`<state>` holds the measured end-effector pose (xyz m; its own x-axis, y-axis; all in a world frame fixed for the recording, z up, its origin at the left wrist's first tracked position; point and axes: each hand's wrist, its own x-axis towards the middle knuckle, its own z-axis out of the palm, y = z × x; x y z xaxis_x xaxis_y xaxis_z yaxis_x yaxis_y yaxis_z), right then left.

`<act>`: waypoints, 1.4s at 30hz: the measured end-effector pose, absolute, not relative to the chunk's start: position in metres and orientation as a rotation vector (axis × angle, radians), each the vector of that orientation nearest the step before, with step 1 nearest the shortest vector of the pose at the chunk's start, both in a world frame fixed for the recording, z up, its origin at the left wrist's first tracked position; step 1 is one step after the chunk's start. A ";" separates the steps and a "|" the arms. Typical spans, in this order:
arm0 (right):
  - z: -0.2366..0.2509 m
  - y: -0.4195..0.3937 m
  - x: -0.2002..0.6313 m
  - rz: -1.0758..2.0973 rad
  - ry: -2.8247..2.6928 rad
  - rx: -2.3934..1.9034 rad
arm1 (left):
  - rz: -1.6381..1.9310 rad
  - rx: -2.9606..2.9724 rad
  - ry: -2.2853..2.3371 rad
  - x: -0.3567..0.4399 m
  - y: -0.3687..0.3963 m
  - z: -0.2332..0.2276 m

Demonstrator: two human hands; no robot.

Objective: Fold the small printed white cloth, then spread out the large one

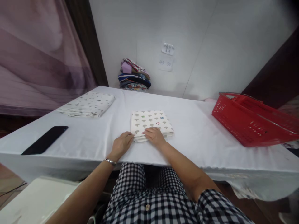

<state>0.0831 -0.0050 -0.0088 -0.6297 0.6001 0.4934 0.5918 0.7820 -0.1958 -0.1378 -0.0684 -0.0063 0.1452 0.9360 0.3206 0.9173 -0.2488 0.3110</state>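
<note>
Steadying the folded mushroom-print cloth [150,119] near the worktop's [193,133] front edge, probably for easy reach. Left hand [121,143] touches its near-left corner; whether I pinch it, I cannot tell. My right hand [154,136] lies open on the near fold, seemingly flattening layers. Red basket [247,124] stands by the right edge, apparently out of my way.
</note>
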 end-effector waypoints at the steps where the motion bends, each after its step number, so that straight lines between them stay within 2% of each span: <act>1: -0.009 -0.003 0.093 0.016 -2.414 -0.891 | 0.716 2.341 1.904 -0.138 -0.069 -0.007; 8: -0.014 0.015 0.191 0.108 -2.270 -0.988 | 0.774 2.469 1.854 -0.136 -0.069 -0.002; 12: -0.021 0.019 0.217 0.238 -2.181 -1.006 | 0.833 2.579 1.872 -0.130 -0.068 0.004; 17: -0.023 0.023 0.211 0.279 -2.148 -1.036 | 0.919 2.663 1.763 -0.110 -0.058 0.007; 27: -0.017 0.028 0.205 0.210 -2.191 -0.899 | 0.761 2.761 1.546 -0.070 -0.026 0.008; 37: -0.016 0.024 0.193 0.020 -2.093 -0.998 | 0.759 2.938 1.666 -0.070 -0.026 0.015; 42: -0.018 0.023 0.196 0.082 -2.157 -0.979 | 0.700 2.955 1.625 -0.068 -0.030 0.005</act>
